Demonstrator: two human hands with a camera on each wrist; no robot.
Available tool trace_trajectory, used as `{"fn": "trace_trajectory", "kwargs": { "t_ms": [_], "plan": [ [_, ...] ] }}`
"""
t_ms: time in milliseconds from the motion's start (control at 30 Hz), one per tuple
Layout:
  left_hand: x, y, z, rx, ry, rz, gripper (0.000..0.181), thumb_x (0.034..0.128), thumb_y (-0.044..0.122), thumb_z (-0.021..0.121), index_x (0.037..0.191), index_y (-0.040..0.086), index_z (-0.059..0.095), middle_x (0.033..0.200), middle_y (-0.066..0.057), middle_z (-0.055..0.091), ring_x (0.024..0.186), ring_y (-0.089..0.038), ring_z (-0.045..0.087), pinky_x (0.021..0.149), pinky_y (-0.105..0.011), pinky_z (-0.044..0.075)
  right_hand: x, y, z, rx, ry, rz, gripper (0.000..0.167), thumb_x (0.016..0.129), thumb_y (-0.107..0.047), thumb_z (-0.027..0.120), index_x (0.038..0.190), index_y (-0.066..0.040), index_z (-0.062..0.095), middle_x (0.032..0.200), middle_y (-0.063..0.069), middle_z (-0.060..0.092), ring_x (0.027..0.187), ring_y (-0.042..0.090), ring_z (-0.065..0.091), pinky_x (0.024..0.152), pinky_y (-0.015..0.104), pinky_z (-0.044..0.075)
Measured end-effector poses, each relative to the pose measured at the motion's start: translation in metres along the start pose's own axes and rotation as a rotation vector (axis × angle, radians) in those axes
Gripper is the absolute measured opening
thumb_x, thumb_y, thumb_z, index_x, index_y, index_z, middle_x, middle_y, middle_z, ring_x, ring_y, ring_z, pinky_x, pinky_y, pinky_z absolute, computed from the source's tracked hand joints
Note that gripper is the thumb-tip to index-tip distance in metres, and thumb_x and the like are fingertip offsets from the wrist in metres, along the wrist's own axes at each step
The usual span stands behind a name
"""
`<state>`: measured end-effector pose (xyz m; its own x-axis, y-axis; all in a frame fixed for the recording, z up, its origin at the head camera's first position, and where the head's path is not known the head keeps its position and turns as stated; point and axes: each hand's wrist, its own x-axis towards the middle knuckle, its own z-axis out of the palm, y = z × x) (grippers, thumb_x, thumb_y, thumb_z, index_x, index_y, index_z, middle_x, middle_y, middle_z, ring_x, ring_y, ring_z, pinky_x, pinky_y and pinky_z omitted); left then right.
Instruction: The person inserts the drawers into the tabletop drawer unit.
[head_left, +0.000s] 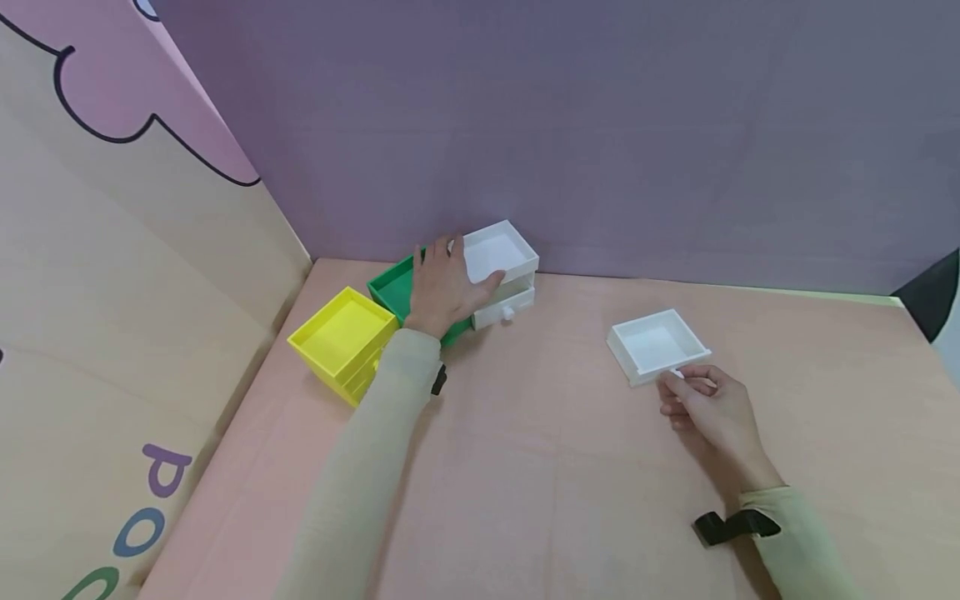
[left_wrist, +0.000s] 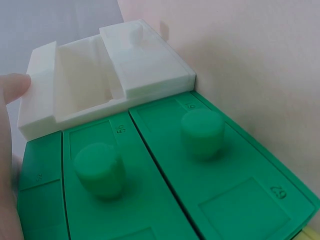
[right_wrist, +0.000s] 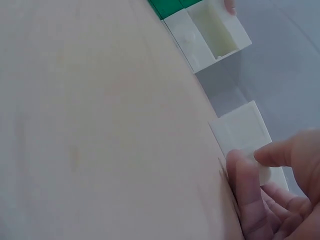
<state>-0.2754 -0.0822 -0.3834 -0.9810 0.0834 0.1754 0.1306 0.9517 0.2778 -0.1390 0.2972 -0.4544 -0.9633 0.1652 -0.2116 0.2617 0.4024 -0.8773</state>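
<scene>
A small white drawer (head_left: 658,343) sits on the table at the right, its inside facing up. My right hand (head_left: 712,412) pinches its round knob between thumb and fingers; in the right wrist view the drawer's front (right_wrist: 242,131) faces the hand. At the back left stands a white drawer cabinet (head_left: 517,275) with a gap above its lower drawer (left_wrist: 155,62). Its neighbour is a green drawer cabinet (left_wrist: 135,185) with round knobs. Over the green one lies my left hand (head_left: 446,287), fingers stretched out and thumb against the white cabinet's top edge.
Left of the green cabinet stands a yellow drawer cabinet (head_left: 345,333) with a tray-like top. A purple-grey wall (head_left: 570,142) rises behind the pink-beige table (head_left: 525,467). A patterned panel (head_left: 135,275) borders the table's left side.
</scene>
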Motion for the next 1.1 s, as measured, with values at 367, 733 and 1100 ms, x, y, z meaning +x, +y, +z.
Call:
{"fn": "trace_trajectory", "kwargs": {
  "t_ms": [367,733,1100],
  "plan": [
    [0.0000,0.0019,0.0010,0.001,0.007,0.003,0.097,0.0969,0.074,0.051,0.161,0.002,0.039,0.162,-0.017,0.047,0.154,-0.032,0.040,0.131,-0.061,0.022,0.0004,-0.0042,-0.0067,-0.065,-0.006,-0.045,0.044,0.105,-0.030,0.068,0.127,0.007,0.059,0.085,-0.007,0.076,0.067,0.004,0.072,0.065,0.025,0.063],
    [-0.0013,0.0044,-0.0001,-0.013,0.005,0.006,0.096,0.0966,0.073,0.051,0.161,0.002,0.040,0.161,-0.018,0.048,0.153,-0.033,0.041,0.132,-0.061,0.021,-0.0023,-0.0049,-0.0074,-0.039,0.009,-0.090,0.040,0.105,-0.026,0.069,0.124,0.008,0.061,0.089,-0.009,0.081,0.075,-0.001,0.076,0.072,0.018,0.062],
    [-0.0009,0.0064,-0.0018,-0.018,0.004,0.011,0.096,0.0966,0.073,0.052,0.162,0.002,0.039,0.161,-0.017,0.048,0.153,-0.033,0.041,0.132,-0.060,0.020,-0.0025,-0.0049,0.0003,0.097,0.013,-0.114,0.034,0.101,-0.017,0.074,0.119,0.008,0.060,0.083,-0.012,0.080,0.074,0.003,0.078,0.075,0.020,0.063]
  ]
}}
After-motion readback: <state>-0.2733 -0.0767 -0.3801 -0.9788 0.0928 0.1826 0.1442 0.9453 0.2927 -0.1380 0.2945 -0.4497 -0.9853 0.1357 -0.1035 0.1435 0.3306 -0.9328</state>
